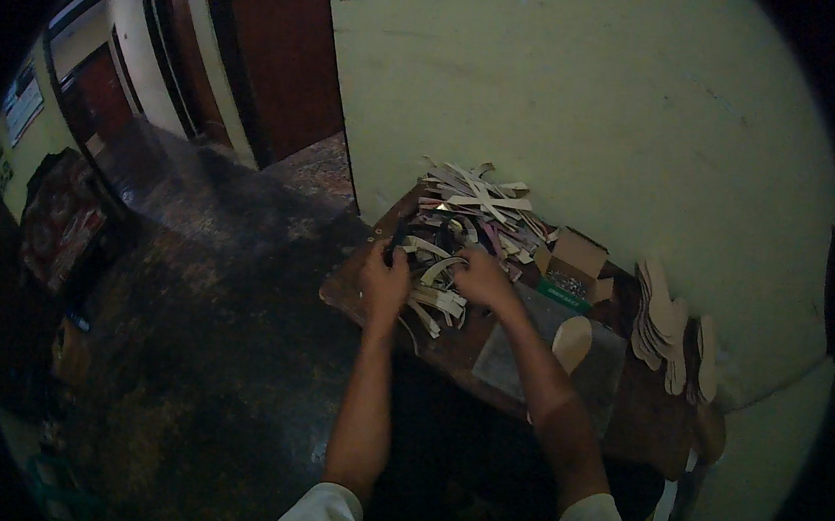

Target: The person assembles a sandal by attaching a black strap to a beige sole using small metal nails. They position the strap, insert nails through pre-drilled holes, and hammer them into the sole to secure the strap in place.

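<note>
My left hand (386, 280) is closed at the left side of a wooden table, with a dark slim object (397, 235) sticking up from its fingers; its kind is too dim to make out. My right hand (482, 278) is closed in a pinch at the end of a curved pale strip (440, 267). Between and below the hands lies a bunch of cream strips (442, 302). Just beyond them spreads a heap of loose cut strips (481, 200), pale, grey and purplish. The fingertips are partly hidden among the strips.
Right of my right hand stands an open cardboard box (574, 260) holding small metal pieces. A grey board (604, 357) lies on the table (657, 420) with a pale insole (572, 342) on it. Stacked insoles (653, 308) lean toward the green wall (593, 91).
</note>
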A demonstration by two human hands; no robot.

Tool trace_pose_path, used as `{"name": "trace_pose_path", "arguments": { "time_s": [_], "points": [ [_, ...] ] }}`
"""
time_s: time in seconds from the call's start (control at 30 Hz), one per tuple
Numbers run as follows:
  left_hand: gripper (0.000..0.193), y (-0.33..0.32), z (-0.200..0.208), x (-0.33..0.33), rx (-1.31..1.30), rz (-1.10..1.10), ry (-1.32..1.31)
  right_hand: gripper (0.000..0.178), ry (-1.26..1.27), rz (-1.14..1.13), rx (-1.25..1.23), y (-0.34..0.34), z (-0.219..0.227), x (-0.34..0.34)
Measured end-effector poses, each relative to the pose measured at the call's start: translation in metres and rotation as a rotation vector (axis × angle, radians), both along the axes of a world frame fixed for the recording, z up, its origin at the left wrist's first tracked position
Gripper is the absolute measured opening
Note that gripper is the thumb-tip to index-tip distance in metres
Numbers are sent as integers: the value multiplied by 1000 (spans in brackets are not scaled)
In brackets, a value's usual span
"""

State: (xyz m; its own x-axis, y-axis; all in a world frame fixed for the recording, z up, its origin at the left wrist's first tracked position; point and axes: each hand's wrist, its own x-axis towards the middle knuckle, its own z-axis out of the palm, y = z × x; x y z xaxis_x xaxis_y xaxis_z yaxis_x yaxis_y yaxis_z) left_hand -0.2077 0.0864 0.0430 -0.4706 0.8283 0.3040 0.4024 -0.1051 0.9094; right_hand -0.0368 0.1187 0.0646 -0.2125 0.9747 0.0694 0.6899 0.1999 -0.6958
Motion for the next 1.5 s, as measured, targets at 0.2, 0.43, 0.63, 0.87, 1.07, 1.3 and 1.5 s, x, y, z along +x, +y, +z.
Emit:
{"name": "trace_pose_path", "arguments": {
  "time_s": [0.2, 0.43, 0.63, 0.87, 1.07, 1.3, 1.5],
  "points": [
    [30, -2, 9, 2, 96, 57, -39, 30, 24, 74, -164, -5, 14, 13],
    [24, -26, 47, 45, 253, -112, -169, 27, 222, 82, -308, -38, 48, 82],
    [24, -66, 45, 160, 322, -667, 109, 33, 380, -116, -329, -101, 39, 205],
    [29, -58, -39, 240, -351, -1027, -297, 37, 490, -436, -293, -158, -41, 279],
    [38, -73, -32, 264, -628, -1038, -592, 48, 182, -675, -20, -178, -48, 276],
    [40, -75, -55, 256, -539, -1040, -549, 49, 116, -558, 149, -181, -35, 266],
    [42, -81, -45, 260, -471, -1079, -718, 43, 272, -538, 227, -179, -42, 265]
  ]
}}
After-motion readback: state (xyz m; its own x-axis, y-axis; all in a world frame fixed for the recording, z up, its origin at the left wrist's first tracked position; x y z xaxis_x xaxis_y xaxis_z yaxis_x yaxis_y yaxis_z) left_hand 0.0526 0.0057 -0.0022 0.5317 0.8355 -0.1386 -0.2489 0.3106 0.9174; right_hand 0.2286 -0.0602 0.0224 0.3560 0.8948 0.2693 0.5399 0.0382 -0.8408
